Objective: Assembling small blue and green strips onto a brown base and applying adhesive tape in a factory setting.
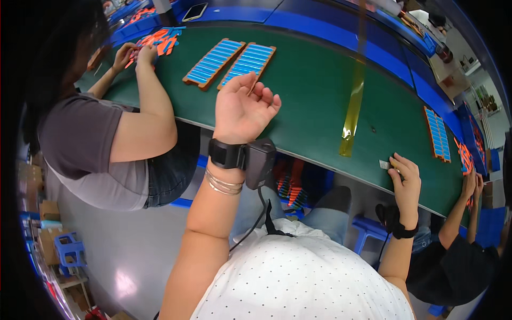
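My left hand (244, 109) is raised palm up over the near edge of the green tabletop, its fingers curled. A thin brownish sliver (252, 87) shows between the thumb and fingers; I cannot make out what it is. Just beyond are two orange trays with rows of shiny blue strips, a left tray (214, 63) and a right tray (249, 63). My right hand (407, 177) rests by the table's near edge at right, with thumb and forefinger closed on a small pale silvery piece (384, 165). Left of it, a translucent amber tape strip (353, 109) stretches down over the table.
At left a co-worker's hands (140, 55) work beside a pile of orange and blue strips (166, 38). Another co-worker's hands (471, 185) are at far right, near another orange tray (437, 134). A phone (195, 12) lies at the back. Blue stools (69, 249) stand below.
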A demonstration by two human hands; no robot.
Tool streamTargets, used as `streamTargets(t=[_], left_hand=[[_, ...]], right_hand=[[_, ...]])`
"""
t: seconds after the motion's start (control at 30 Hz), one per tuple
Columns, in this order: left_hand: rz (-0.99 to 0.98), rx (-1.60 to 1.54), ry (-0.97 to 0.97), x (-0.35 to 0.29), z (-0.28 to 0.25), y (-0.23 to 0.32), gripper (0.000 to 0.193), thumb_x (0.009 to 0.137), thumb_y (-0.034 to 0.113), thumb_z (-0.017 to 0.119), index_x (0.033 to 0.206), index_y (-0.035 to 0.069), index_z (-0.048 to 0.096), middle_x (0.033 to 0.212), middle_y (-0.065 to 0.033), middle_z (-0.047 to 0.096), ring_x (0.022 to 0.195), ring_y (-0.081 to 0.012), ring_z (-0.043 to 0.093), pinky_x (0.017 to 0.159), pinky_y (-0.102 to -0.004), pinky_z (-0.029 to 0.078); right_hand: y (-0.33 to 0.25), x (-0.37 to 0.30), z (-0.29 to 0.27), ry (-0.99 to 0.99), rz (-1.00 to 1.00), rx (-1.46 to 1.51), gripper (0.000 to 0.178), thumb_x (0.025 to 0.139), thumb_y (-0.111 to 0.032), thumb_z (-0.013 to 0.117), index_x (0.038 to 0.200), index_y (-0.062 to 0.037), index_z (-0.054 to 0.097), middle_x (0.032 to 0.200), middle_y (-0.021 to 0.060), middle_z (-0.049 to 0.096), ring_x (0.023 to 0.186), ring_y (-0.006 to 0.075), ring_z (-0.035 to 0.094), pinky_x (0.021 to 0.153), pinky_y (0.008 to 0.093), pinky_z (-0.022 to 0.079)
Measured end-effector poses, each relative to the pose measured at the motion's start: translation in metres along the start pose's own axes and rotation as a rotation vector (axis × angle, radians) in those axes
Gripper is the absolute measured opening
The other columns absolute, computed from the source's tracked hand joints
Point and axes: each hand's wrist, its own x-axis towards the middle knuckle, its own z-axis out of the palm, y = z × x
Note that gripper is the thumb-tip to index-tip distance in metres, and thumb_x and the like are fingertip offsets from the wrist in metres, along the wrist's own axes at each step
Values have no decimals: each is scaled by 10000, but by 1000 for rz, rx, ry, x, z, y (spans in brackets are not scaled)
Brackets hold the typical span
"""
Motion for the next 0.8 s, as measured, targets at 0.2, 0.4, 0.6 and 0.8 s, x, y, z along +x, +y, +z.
streamTargets(t=[0.2, 0.4, 0.6, 0.8], left_hand=[[7, -37, 42, -1, 6, -7, 186, 857, 115, 608, 993, 48, 498, 859, -51, 479, 787, -189, 506, 793, -391, 446], [84, -2, 17, -8, 18, -13, 196, 848, 128, 618, 990, 60, 501, 839, -40, 488, 774, -188, 504, 782, -384, 445], [93, 46, 29, -10, 24, -18, 147, 852, 193, 630, 864, 105, 514, 786, -3, 506, 736, -150, 501, 772, -373, 442], [42, 14, -7, 2, 28, -27, 160, 844, 160, 623, 935, 75, 523, 819, -22, 501, 758, -178, 506, 785, -383, 435]], right_hand=[[-6, -6, 5, 164, -1, 31, 196, 777, -31, 676, 972, -11, 677, 1023, 107, 666, 978, 286, 577, 869, 375, 464], [7, -14, 17, 223, 168, 163, 127, 777, -27, 713, 879, 0, 642, 858, 99, 616, 808, 249, 578, 720, 337, 488], [5, -11, 18, 252, 180, 190, 121, 796, -36, 705, 884, 1, 631, 824, 95, 600, 767, 226, 580, 705, 322, 484], [-4, -7, 19, 243, 231, 124, 130, 845, -68, 666, 954, -2, 640, 862, 111, 621, 804, 217, 617, 754, 309, 486]])
